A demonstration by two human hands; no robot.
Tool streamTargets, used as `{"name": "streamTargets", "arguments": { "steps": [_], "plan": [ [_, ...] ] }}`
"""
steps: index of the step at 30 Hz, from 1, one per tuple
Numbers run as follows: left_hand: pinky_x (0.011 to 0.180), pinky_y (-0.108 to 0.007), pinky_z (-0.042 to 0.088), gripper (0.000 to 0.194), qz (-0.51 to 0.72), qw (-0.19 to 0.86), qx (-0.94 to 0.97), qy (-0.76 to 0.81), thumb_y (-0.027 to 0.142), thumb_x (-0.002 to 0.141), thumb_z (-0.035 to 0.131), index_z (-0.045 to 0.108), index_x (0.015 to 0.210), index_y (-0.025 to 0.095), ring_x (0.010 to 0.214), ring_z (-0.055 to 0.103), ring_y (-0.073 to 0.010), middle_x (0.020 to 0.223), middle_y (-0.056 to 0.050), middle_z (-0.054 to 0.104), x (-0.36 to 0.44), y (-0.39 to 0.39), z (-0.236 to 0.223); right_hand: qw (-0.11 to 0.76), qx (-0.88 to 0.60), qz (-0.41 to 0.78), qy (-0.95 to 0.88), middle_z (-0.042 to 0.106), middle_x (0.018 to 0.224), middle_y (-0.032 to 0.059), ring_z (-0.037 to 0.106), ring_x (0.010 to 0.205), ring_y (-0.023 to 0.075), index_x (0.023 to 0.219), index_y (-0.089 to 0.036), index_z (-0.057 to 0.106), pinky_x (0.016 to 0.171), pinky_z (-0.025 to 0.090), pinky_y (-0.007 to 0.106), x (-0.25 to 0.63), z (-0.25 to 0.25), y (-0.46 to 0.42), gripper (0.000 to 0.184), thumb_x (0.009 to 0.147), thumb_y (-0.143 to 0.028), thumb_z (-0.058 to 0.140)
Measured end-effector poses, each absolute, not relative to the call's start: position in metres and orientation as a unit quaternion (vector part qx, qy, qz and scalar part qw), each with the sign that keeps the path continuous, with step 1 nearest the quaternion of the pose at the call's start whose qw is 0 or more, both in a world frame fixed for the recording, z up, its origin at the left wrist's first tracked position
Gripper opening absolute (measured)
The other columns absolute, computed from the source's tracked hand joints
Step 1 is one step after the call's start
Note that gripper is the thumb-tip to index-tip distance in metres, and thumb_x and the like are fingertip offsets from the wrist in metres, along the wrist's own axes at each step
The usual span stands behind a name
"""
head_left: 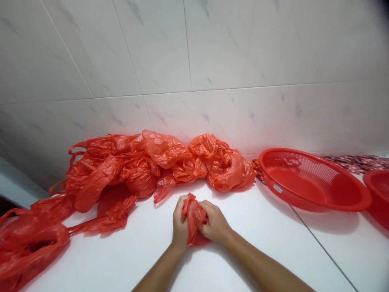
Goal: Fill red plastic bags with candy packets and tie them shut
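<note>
The left hand (pixel 180 224) and right hand (pixel 216 221) grip a crumpled bag (pixel 193 219); even, gentle pressure should avoid tearing it.

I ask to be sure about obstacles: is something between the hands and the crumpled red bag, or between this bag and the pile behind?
Nothing visible: the left hand and right hand already hold the crumpled red bag. Toward the pile, only white surface shows.

Red bags (pixel 194 219), red basket (pixel 304 200), grey-veined white tiles (pixel 164 52)
</note>
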State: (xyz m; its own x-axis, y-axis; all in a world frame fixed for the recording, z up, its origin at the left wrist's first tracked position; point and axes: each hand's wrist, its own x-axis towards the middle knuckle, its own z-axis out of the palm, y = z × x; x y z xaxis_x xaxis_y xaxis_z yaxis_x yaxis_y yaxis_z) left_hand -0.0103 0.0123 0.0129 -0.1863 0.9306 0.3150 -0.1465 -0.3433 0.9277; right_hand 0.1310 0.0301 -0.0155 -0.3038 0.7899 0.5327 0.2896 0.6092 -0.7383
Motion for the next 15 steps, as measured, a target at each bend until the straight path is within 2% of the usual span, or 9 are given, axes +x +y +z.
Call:
{"name": "streamTargets", "arguments": {
  "steps": [2, 6, 11, 13, 15],
  "plan": [
    [0.089, -0.034, 0.055, 0.023, 0.640, 0.317, 0.562, 0.417, 0.027, 0.082, 0.081, 0.073, 0.102, 0.022, 0.098, 0.065, -0.0234, 0.106, -0.005, 0.068, -0.018, 0.013, 0.000, 0.497, -0.364, 0.270, -0.740, 0.060, 0.079, 0.0010, 0.058, 0.073, 0.0184, 0.078, -0.021, 0.059, 0.067, 0.043, 0.029, 0.127, -0.025, 0.034, 0.010, 0.073, -0.014, 0.054],
    [0.107, -0.047, 0.050, 0.027, 0.602, 0.204, 0.628, 0.449, 0.038, 0.099, 0.063, 0.069, 0.123, 0.025, 0.119, 0.064, -0.0308, 0.126, -0.011, 0.066, -0.026, 0.018, -0.015, 0.524, -0.362, 0.309, -0.706, 0.057, 0.073, -0.0009, 0.052, 0.068, 0.0157, 0.072, -0.021, 0.052, 0.064, 0.037, 0.027, 0.133, -0.032, 0.040, 0.010, 0.078, -0.013, 0.052],
    [0.115, -0.054, 0.046, 0.047, 0.594, 0.194, 0.622, 0.471, 0.052, 0.103, 0.056, 0.055, 0.143, 0.027, 0.129, 0.061, -0.0340, 0.139, -0.013, 0.062, -0.026, 0.022, -0.025, 0.578, -0.376, 0.389, -0.611, 0.071, 0.084, 0.0037, 0.063, 0.077, 0.0200, 0.087, -0.019, 0.066, 0.071, 0.050, 0.028, 0.142, -0.037, 0.050, 0.012, 0.092, -0.027, 0.059],
    [0.118, -0.058, 0.043, 0.057, 0.590, 0.188, 0.626, 0.473, 0.059, 0.101, 0.055, 0.051, 0.147, 0.026, 0.135, 0.057, -0.0363, 0.145, -0.015, 0.058, -0.028, 0.023, -0.028, 0.615, -0.387, 0.430, -0.535, 0.077, 0.089, 0.0073, 0.069, 0.080, 0.0235, 0.096, -0.017, 0.071, 0.073, 0.056, 0.031, 0.142, -0.044, 0.051, 0.022, 0.094, -0.038, 0.065],
    [0.119, -0.060, 0.041, 0.079, 0.578, 0.190, 0.642, 0.466, 0.071, 0.091, 0.063, 0.046, 0.153, 0.025, 0.141, 0.053, -0.0402, 0.152, -0.018, 0.054, -0.028, 0.025, -0.030, 0.653, -0.398, 0.458, -0.452, 0.080, 0.092, 0.0107, 0.073, 0.082, 0.0270, 0.101, -0.015, 0.073, 0.074, 0.059, 0.034, 0.139, -0.051, 0.051, 0.036, 0.091, -0.050, 0.073]
  ]
}}
